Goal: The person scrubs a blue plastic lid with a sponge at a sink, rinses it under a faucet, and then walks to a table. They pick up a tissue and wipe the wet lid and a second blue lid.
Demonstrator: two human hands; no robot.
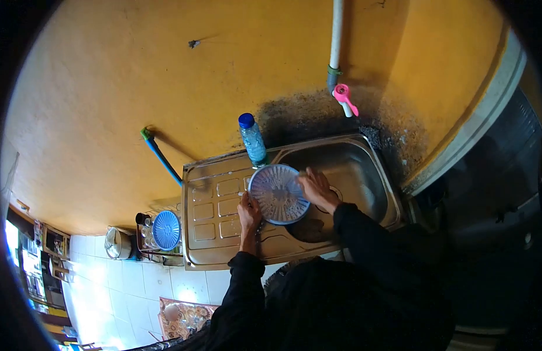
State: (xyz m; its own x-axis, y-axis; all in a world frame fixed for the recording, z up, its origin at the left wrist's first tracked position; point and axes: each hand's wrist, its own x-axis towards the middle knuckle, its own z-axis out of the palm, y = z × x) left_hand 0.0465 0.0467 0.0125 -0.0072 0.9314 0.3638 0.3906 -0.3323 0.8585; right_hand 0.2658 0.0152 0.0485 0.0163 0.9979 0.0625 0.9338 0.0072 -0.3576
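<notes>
A round, ribbed blue-white plastic basket (pixel 278 196), wet with suds, is tilted over the divide between the metal drainboard (pixel 215 243) and the sink basin (pixel 373 196). My left hand (pixel 248 215) grips its left rim, fingers wrapped round the edge. At the basket's right side is my right hand (pixel 317 188), its fingers closed near the inner surface; what they hold, if anything, is too blurred to tell. Just behind the basket a clear bottle with a blue cap (pixel 253 143) stands on the sink's back edge.
A pink-handled tap (pixel 343 93) hangs from a white pipe above the basin. Left of the sink, a rack holds glasses and a blue basket (pixel 167 230), beside a metal pot (pixel 117 243). A blue hose (pixel 162 157) comes off the wall. Below lies a patterned mat (pixel 186 316).
</notes>
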